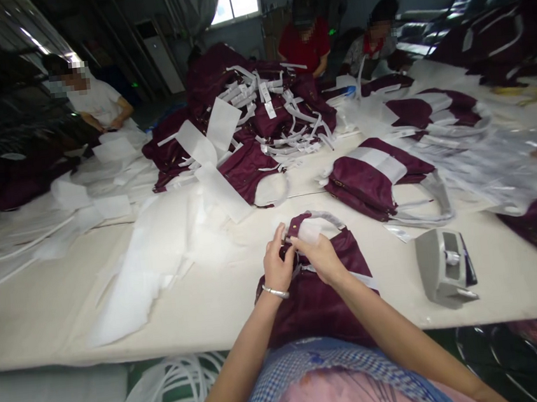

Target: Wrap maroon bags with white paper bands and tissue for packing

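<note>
A maroon handbag [318, 304] lies at the table's front edge, against my apron. Its handle, partly wrapped in pale material, arches away from me. My left hand [278, 260], with a bracelet at the wrist, pinches the left base of the handle. From the right, my right hand [320, 256] grips the same handle tab [295, 225], its thumb and fingers close to those of my left hand. What lies between the fingertips is small and partly hidden. White wrapping shows on the bag's right side.
A grey tape dispenser [441, 269] stands at the right. Another maroon bag [366, 178] lies beyond it. White foam sheets [136, 272] spread at the left. A pile of maroon bags [240, 114] rises behind. Several people are across the table; an arm shows at the right edge.
</note>
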A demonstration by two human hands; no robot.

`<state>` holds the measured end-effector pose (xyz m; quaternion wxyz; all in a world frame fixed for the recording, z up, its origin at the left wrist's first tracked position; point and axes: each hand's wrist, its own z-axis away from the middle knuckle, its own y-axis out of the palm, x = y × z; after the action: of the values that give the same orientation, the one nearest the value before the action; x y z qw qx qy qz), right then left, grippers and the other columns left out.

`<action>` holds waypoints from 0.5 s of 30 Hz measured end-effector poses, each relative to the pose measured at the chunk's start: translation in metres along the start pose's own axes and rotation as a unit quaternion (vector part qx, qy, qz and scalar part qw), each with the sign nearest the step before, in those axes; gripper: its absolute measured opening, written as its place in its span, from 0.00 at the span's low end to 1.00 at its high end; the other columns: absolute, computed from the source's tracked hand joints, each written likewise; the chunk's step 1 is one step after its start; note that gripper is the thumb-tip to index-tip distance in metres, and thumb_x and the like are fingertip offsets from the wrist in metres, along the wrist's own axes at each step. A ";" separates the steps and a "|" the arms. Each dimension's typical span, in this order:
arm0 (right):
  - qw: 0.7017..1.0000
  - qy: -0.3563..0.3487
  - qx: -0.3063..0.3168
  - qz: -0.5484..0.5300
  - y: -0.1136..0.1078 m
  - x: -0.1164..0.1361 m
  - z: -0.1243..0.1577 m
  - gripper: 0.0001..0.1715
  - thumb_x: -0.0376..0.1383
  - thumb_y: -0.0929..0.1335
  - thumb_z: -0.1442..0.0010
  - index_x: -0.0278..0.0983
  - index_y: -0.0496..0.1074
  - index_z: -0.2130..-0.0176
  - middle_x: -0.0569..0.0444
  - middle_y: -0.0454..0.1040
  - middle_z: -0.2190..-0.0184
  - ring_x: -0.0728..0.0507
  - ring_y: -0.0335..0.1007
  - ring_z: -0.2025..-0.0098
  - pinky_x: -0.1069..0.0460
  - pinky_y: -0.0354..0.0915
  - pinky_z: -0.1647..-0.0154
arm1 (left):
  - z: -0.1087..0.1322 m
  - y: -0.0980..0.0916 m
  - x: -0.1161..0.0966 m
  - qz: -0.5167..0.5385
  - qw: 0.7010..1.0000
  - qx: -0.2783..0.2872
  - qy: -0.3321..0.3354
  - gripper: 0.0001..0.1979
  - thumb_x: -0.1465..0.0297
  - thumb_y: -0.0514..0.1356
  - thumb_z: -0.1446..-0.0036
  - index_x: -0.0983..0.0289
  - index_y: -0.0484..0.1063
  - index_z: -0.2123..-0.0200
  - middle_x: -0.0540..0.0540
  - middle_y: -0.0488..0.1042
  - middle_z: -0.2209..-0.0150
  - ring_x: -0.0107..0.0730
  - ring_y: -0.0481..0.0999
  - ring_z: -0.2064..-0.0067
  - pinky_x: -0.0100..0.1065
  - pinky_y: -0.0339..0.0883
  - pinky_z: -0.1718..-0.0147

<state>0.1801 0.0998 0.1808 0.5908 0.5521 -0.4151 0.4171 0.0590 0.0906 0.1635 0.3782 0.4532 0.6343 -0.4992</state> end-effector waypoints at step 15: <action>0.995 0.078 0.022 -0.055 -0.039 0.008 -0.006 0.22 0.36 0.78 0.58 0.35 0.78 0.61 0.48 0.81 0.61 0.41 0.76 0.62 0.46 0.70 0.56 | -0.022 -0.006 0.015 0.319 0.911 0.078 -0.249 0.47 0.61 0.73 0.56 0.58 0.56 0.35 0.57 0.78 0.56 0.29 0.77 0.62 0.32 0.69 0.60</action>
<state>0.2200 0.1049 0.1766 0.6309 0.5531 -0.3274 0.4344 0.0478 0.1140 0.1564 0.6266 0.5207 0.3002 -0.4961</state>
